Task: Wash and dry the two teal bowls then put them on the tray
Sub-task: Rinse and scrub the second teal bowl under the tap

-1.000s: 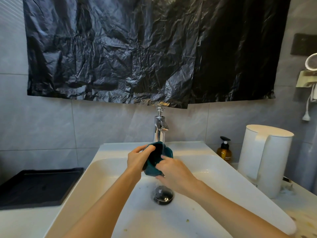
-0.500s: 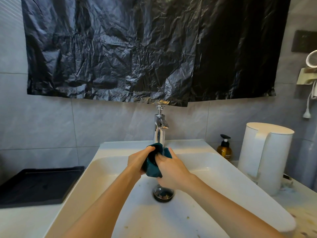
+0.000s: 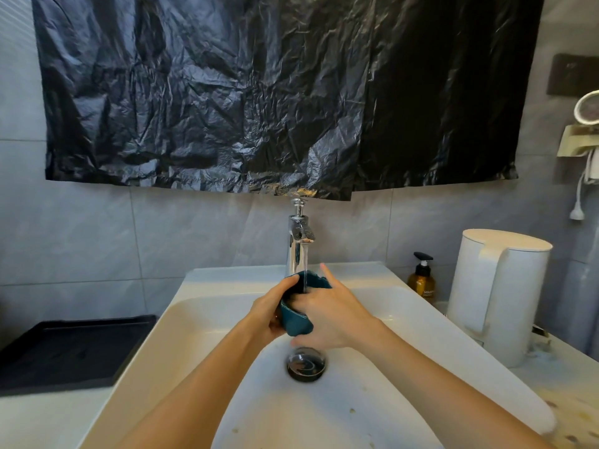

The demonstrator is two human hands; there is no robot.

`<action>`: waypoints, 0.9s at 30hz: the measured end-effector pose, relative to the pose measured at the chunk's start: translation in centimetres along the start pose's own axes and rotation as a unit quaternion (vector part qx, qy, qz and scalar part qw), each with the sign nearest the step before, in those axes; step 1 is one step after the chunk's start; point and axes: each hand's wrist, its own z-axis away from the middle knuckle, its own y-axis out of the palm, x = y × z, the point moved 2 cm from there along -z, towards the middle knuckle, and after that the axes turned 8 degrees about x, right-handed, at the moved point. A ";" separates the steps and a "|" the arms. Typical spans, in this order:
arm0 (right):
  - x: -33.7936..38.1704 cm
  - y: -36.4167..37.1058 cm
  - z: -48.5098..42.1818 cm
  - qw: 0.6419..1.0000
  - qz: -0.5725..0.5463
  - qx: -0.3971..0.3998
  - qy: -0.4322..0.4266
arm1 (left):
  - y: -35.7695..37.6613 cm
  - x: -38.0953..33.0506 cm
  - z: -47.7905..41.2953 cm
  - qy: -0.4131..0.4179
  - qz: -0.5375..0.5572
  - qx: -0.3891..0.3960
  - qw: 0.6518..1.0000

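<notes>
A small teal bowl is held over the white sink, tilted, under a thin stream of water from the chrome tap. My left hand grips its left side, thumb over the rim. My right hand covers its right side with fingers inside the bowl and the index finger raised. The black tray lies on the counter to the left with nothing on it. I see only one teal bowl.
The sink drain is directly below the hands. A brown pump bottle and a tall white kettle stand at the right. Black plastic sheeting hangs on the wall above the tap. Stains mark the counter at the right.
My right hand has shifted on the bowl, its fingers now inside and the index finger lifted. The bowl stays under the running water, slightly turned.
</notes>
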 end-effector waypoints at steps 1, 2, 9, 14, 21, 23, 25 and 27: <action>-0.2 0.2 -0.1 0.999 0.023 0.015 0.026 | 0.1 0.0 0.0 0.000 -0.001 0.000 1.000; -0.3 0.2 -0.2 0.997 0.050 0.026 0.049 | 0.1 0.1 -0.1 0.001 -0.003 -0.002 1.000; 0.6 -0.6 0.3 0.998 -0.013 0.014 0.054 | 0.3 0.3 -0.2 -0.016 0.032 0.031 0.999; -0.5 -0.4 0.2 0.996 0.001 0.064 0.064 | 0.3 0.4 -0.3 -0.036 -0.003 0.050 0.998; 0.1 -0.8 0.6 0.996 -0.071 0.042 0.020 | 0.4 0.9 -0.9 -0.032 -0.026 0.027 0.999; -0.5 -0.4 0.6 0.991 -0.116 0.063 0.021 | 0.2 0.6 -0.6 -0.035 -0.038 0.042 0.998; -0.7 -0.2 0.9 0.994 -0.074 0.068 0.043 | -0.2 0.3 -0.7 -0.026 -0.047 0.032 0.998; -0.5 -0.1 1.0 0.997 -0.030 0.036 0.061 | -0.2 0.2 -0.8 -0.008 -0.049 0.012 0.999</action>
